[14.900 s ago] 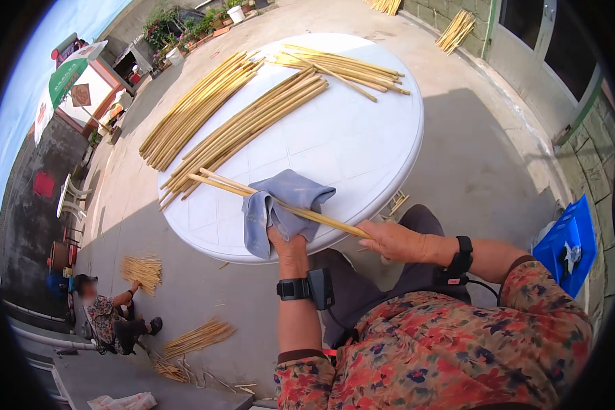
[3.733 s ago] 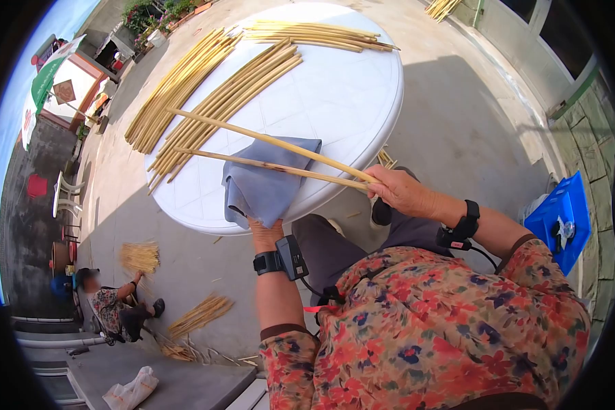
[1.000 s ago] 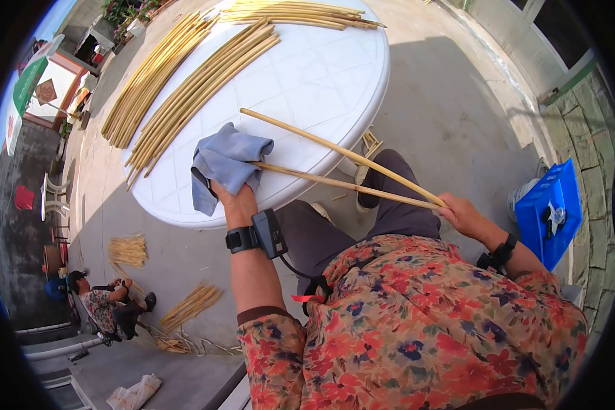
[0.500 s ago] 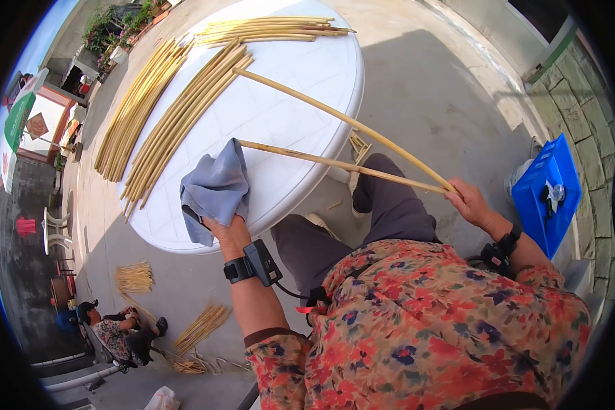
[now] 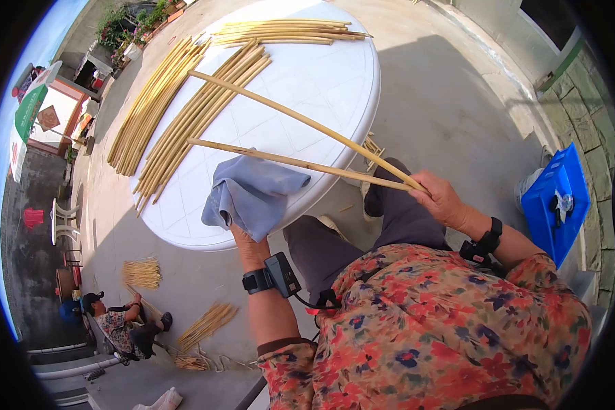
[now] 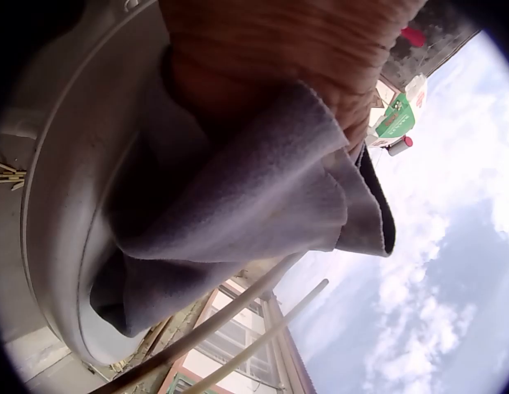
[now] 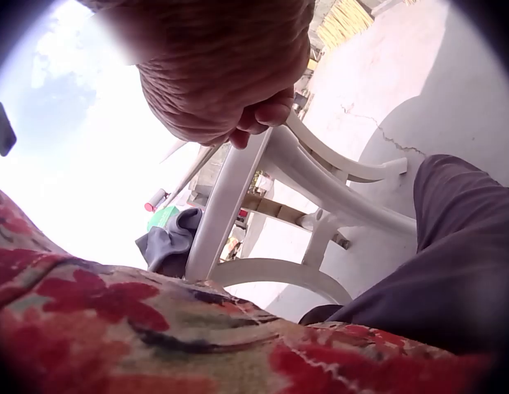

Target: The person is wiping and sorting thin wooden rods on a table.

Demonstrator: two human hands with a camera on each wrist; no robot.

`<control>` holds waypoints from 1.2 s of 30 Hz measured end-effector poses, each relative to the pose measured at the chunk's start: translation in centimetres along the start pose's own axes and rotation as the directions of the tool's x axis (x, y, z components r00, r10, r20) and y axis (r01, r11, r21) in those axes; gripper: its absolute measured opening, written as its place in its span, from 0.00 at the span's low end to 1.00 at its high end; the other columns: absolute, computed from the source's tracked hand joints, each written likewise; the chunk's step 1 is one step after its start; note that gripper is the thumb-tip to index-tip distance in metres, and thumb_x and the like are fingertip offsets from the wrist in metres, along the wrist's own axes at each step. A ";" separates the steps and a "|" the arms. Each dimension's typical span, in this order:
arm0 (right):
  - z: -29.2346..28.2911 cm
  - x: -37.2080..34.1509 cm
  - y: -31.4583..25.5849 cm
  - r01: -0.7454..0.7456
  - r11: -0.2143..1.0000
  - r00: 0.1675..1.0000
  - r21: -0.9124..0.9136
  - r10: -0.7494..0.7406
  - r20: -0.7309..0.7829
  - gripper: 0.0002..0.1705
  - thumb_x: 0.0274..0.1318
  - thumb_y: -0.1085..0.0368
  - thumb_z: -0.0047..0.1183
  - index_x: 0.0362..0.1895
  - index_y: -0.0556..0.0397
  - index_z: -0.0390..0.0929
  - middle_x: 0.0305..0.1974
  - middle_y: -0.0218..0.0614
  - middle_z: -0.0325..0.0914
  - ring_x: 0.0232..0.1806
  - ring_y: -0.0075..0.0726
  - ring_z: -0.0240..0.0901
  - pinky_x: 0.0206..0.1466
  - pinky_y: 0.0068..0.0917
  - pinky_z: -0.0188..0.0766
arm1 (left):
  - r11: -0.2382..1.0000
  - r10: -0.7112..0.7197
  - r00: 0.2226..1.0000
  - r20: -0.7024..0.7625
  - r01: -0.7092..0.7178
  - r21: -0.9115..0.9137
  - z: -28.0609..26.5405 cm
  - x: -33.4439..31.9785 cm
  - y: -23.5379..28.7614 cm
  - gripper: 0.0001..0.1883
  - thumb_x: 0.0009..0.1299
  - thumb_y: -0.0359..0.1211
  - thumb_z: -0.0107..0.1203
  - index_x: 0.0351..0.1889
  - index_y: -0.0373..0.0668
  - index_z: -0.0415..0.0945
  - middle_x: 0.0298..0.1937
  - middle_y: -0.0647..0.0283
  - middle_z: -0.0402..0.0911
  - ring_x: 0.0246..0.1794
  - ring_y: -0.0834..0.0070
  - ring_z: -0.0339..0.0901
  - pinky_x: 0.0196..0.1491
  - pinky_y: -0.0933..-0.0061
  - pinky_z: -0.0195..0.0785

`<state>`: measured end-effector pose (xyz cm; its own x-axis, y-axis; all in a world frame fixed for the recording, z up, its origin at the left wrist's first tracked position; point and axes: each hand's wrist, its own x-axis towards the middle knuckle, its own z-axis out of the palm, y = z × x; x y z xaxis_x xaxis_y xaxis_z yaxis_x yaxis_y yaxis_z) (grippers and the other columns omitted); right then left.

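Note:
My right hand (image 5: 439,200) grips two long yellowish sticks by their near ends; they spread apart over the table. The upper stick (image 5: 280,108) reaches across toward the laid-out sticks. The lower stick (image 5: 266,156) passes over a blue-grey cloth (image 5: 249,195). My left hand (image 5: 251,247) holds this cloth at the table's near edge, its fingers mostly hidden in the folds. In the left wrist view the cloth (image 6: 238,189) hangs in folds from the hand, with both sticks beyond it. The right wrist view shows the right hand (image 7: 230,82) with curled fingers.
On the white round table (image 5: 294,82) lie rows of sticks (image 5: 201,116). A blue crate (image 5: 559,205) stands at the right. Another person (image 5: 119,321) sits at lower left near stick bundles (image 5: 208,322) on the ground. My knees are beside the table edge.
The cloth, earlier wrapped about the lower stick, now lies below it. Half a second ago the right hand was farther right; it has moved left, sliding the sticks farther over the table.

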<state>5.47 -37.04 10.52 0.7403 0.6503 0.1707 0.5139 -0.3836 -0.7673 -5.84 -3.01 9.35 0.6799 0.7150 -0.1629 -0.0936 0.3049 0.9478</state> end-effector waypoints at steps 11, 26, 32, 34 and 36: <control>3.7 3.9 -2.7 0.123 0.992 0.989 0.040 -0.126 0.074 0.12 0.50 0.66 0.48 0.40 0.54 0.68 0.30 0.40 0.66 0.30 0.45 0.67 0.32 0.32 0.64 | 0.904 -0.051 0.995 0.091 0.084 -0.419 0.5 0.3 -1.4 0.25 0.64 0.44 0.47 0.54 0.40 0.59 0.49 0.62 0.68 0.49 0.71 0.66 0.51 0.74 0.64; 4.8 3.8 -3.5 0.228 0.974 0.962 -0.021 -0.221 0.161 0.13 0.50 0.69 0.46 0.42 0.55 0.66 0.34 0.43 0.68 0.33 0.50 0.69 0.33 0.35 0.67 | 0.863 0.031 0.997 0.069 0.008 -0.505 1.6 0.6 -1.9 0.23 0.66 0.42 0.45 0.54 0.39 0.59 0.50 0.62 0.67 0.51 0.71 0.64 0.53 0.73 0.61; 4.4 3.0 -3.4 0.310 0.942 0.941 -0.132 -0.284 0.182 0.13 0.49 0.69 0.46 0.41 0.54 0.64 0.32 0.42 0.67 0.30 0.50 0.68 0.29 0.38 0.67 | 0.958 0.026 0.995 -0.094 -0.051 -0.281 2.9 0.2 -0.4 0.23 0.65 0.45 0.44 0.54 0.42 0.60 0.52 0.65 0.67 0.52 0.72 0.65 0.53 0.73 0.61; 4.1 2.4 -3.0 0.297 0.946 0.942 -0.129 -0.268 0.202 0.13 0.49 0.69 0.47 0.41 0.54 0.64 0.31 0.42 0.66 0.29 0.50 0.67 0.28 0.38 0.66 | 0.950 0.042 0.997 -0.070 -0.062 -0.307 2.3 0.9 -0.7 0.23 0.65 0.45 0.45 0.54 0.42 0.60 0.51 0.65 0.68 0.52 0.72 0.65 0.53 0.73 0.61; 3.9 2.3 -3.1 0.286 0.947 0.947 -0.147 -0.257 0.192 0.13 0.49 0.70 0.47 0.41 0.54 0.64 0.31 0.42 0.66 0.29 0.50 0.68 0.28 0.38 0.66 | 0.928 0.001 0.998 -0.059 -0.023 -0.373 2.5 1.1 -0.5 0.22 0.65 0.44 0.45 0.54 0.42 0.61 0.51 0.65 0.68 0.51 0.73 0.65 0.53 0.74 0.61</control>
<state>3.88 -31.82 10.93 0.4861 0.8404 0.2397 0.7623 -0.2737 -0.5865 -3.25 -3.98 9.42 0.6360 0.7510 -0.1773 -0.3738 0.5008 0.7807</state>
